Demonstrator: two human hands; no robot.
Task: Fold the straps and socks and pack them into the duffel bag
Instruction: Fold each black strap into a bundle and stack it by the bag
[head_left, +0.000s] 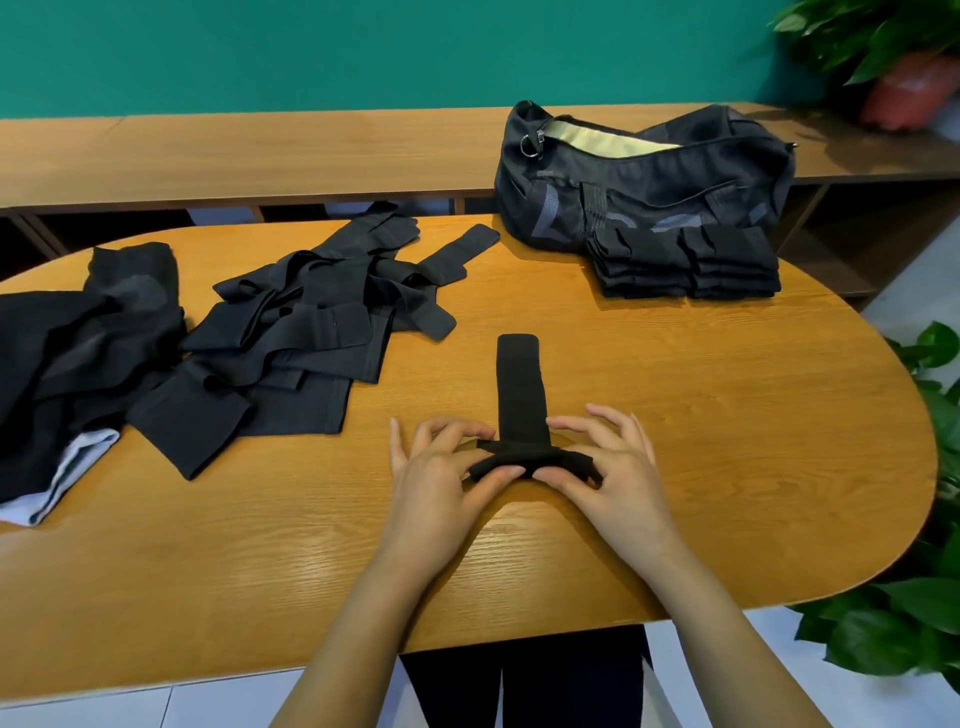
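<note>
I am looking into an indoor room of the office or lounge type. What shows it: an oval wood-grain table (675, 415), a long low wooden shelf unit (260, 150) against a flat teal wall (363, 52), pale floor tiles (883, 699), a potted plant (883, 47) in the far right corner, and a leafy plant (914, 623) beside the table.

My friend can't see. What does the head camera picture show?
A person's left hand and right hand pinch the near end of a black strap, folding it on a wooden table. Loose black straps lie piled at left; a folded stack sits before the open duffel bag.
</note>
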